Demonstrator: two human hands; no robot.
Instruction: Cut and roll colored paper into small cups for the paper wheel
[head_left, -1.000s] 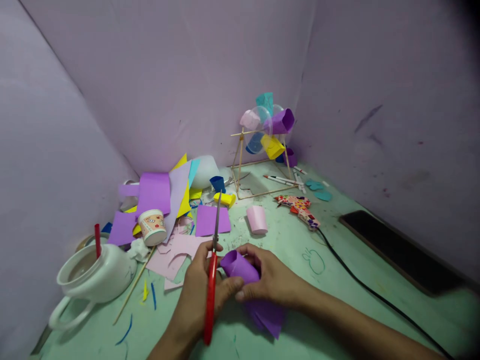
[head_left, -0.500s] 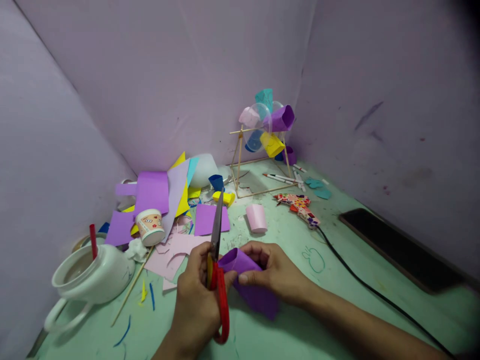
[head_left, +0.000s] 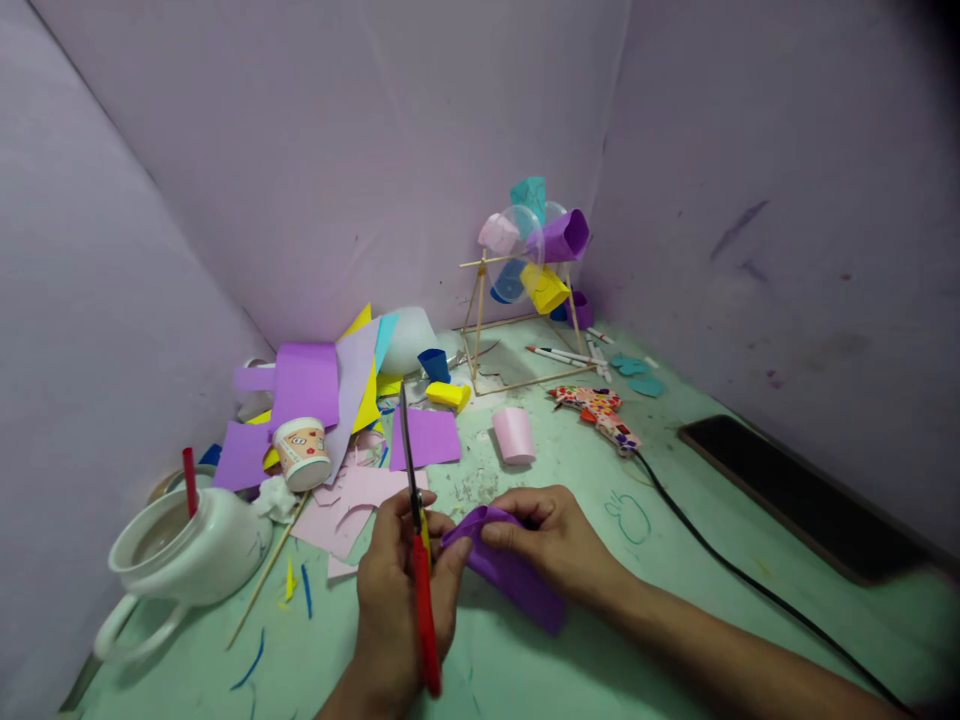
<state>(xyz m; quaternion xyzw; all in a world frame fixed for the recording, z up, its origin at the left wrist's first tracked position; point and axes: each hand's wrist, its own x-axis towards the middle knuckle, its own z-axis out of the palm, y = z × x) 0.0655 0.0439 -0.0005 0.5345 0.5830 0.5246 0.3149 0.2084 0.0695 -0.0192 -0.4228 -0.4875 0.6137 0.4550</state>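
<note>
Scissors [head_left: 421, 590] with red handles rest in my left hand [head_left: 401, 590], blades pointing up and away. The thumb and fingers of that hand also pinch the left end of a curled purple paper piece [head_left: 517, 585]. My right hand [head_left: 551, 540] grips the same paper at its upper edge, thumb on top. The paper's lower end hangs free toward me. Beyond the hands stands a pink paper cup shape [head_left: 514, 437], with a flat purple sheet [head_left: 426, 438] to its left.
A stick frame [head_left: 478, 335] bears a wheel with coloured paper cups at the back. A glue gun [head_left: 600, 410] with a black cord and a phone [head_left: 795, 500] lie right. Left are a white teapot [head_left: 202, 550], a printed cup [head_left: 302, 453] and paper scraps [head_left: 330, 520].
The scissors have turned and tilted in my left hand, their tips shifting left. The purple paper's open end has been pressed flatter between my fingers.
</note>
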